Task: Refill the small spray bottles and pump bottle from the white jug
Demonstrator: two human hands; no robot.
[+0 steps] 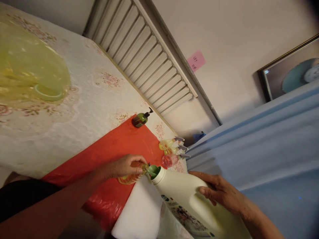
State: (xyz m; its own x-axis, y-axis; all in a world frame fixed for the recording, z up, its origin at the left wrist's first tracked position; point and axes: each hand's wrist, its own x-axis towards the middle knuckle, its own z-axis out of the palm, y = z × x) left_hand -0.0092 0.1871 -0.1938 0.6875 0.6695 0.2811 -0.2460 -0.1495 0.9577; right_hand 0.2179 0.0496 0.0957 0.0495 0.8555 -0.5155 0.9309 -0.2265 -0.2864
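Note:
With my left hand (129,166) I grip the neck of a small clear plastic bottle (128,179), which looks yellowish with some orange. My right hand (219,192) is wrapped around a large pale cream jug (185,192) with a printed label. The jug is tipped over, and its green pouring spout (154,170) sits right at the small bottle's mouth. I cannot make out whether liquid is flowing. Under the bottle lies a red plastic sheet (109,146), with a folded white cloth or pad (141,209) beside it.
A green pump bottle (140,120) stands on the sheet's far corner. Several spray bottles, one of them pink (170,160), cluster near the wall. A yellow transparent bag (30,63) lies on the flowered tablecloth (87,89). A rail frame (147,49) and a blue curtain (269,139) border the table.

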